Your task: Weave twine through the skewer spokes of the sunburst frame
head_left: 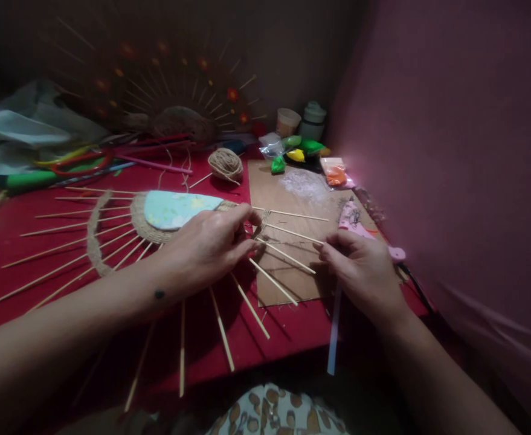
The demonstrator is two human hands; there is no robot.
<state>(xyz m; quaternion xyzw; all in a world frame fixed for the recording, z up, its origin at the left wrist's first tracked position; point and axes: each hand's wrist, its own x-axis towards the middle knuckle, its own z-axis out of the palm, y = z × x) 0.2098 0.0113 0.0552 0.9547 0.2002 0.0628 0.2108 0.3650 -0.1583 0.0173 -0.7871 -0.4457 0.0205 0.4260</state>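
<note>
You've got 1 view only, a head-worn camera looking forward and down across a red table (29, 217), close enough that your left hand (206, 248) and right hand (365, 272) fill the middle and both forearms run off the bottom edge. It faces the far wall, where a fan-shaped stick piece (174, 90) leans in the dark at the top, and a pink wall (450, 151) takes up the whole right side of the frame. The wide lens bends the edges, your patterned lap (274, 414) shows at the bottom centre, and with no 2nd view nothing is shared.
</note>
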